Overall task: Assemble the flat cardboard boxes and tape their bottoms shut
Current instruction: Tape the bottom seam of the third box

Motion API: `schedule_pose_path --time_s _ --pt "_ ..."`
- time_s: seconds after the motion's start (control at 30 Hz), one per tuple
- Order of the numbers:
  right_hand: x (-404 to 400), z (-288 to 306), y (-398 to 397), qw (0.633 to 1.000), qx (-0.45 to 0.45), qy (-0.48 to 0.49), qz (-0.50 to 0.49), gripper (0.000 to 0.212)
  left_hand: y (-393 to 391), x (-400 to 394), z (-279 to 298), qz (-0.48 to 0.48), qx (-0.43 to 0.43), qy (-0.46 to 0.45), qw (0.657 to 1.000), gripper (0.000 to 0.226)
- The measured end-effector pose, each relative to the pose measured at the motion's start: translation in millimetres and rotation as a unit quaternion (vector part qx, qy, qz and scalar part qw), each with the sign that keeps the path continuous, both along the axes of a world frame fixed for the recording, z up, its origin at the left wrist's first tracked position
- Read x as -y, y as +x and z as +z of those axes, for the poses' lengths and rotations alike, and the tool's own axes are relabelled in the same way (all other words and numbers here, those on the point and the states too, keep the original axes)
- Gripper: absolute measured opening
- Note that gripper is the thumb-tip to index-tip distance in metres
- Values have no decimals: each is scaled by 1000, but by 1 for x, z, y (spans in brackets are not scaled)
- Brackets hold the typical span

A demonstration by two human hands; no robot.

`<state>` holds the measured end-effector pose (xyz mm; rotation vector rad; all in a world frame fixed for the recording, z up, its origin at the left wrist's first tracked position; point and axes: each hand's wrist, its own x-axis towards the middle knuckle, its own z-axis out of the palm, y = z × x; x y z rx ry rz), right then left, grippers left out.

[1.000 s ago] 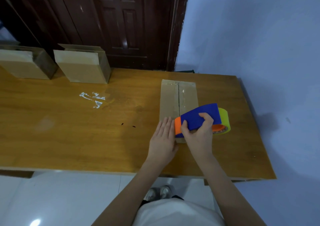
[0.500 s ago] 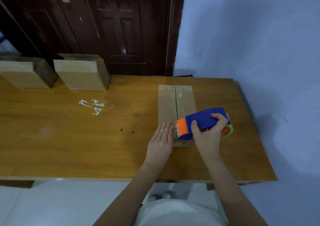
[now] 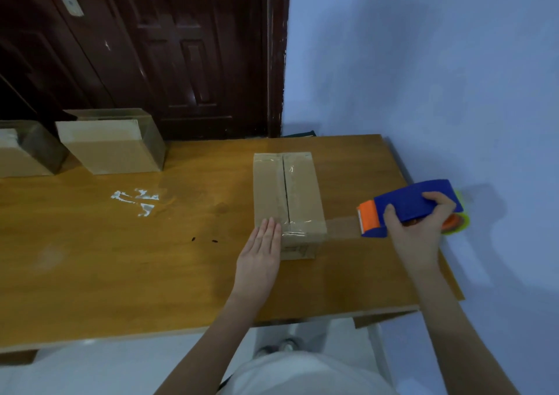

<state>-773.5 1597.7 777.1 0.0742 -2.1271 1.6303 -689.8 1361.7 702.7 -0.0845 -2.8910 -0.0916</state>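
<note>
A cardboard box (image 3: 287, 195) lies bottom-up on the wooden table (image 3: 121, 261), with clear tape along its centre seam and a strip across its near end. My left hand (image 3: 261, 249) presses flat with straight fingers on the box's near left corner. My right hand (image 3: 419, 231) grips a blue and orange tape dispenser (image 3: 405, 207) to the right of the box, near the table's right edge. A stretch of clear tape (image 3: 341, 226) runs from the box's near right edge to the dispenser's orange mouth.
Two more cardboard boxes (image 3: 112, 143) (image 3: 27, 149) stand at the table's back left. Scraps of clear tape (image 3: 136, 199) stick to the tabletop left of centre. A dark wooden door (image 3: 169, 46) is behind the table and a blue wall (image 3: 423, 77) to the right.
My right hand has pulled the dispenser off the box to the right, drawing a strip of tape across the near end. My left hand stays pressed on the box.
</note>
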Motion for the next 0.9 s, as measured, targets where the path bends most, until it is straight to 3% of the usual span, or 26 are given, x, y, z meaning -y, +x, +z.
schedule_pose_path --time_s 0.43,0.9 --pt "6 -40 -8 988 144 36 49 54 -2 1 -1 -17 -27 22 999 83" --pt "30 -60 -11 976 164 108 94 53 -4 -3 -3 0 -25 19 1000 78"
